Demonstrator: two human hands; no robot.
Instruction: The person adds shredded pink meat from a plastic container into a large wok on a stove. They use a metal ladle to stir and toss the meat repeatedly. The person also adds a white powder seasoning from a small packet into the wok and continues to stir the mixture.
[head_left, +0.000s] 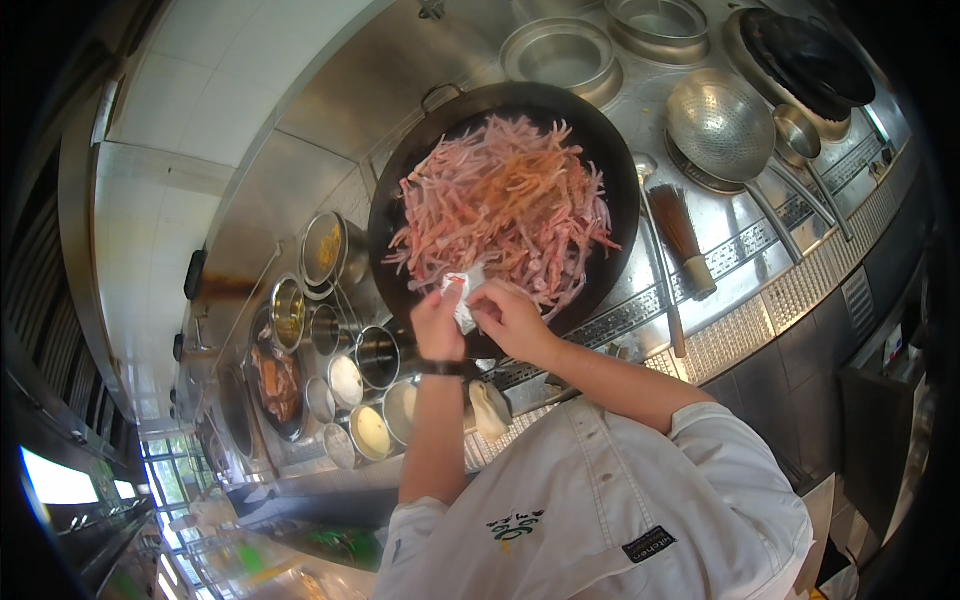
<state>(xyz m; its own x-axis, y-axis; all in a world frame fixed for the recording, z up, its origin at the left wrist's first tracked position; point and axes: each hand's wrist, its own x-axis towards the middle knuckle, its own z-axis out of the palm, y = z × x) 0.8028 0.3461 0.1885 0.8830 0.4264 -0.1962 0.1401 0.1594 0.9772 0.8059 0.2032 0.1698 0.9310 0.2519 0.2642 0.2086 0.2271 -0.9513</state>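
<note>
A large black wok (619, 172) holds a heap of raw chicken feet (450, 184). Orange-brown seasoning (517, 184) coats the upper middle of the heap. Above the wok's near rim, my left hand (439, 326) grips a small white packet (466, 300) with a red mark. My right hand (510, 319) is at the packet's right side, its fingers bent and touching or pinching the edge. The fingertips hide part of the packet, and I cannot tell whether it is torn.
Right of the wok lie a long-handled ladle (660, 255), a bristle brush (679, 232) and a perforated strainer (720, 127). Steel seasoning containers (373, 433) crowd the left, near a bowl of oil (288, 315) and a pan of meat (277, 382). A folded cloth (489, 411) lies at the counter's front.
</note>
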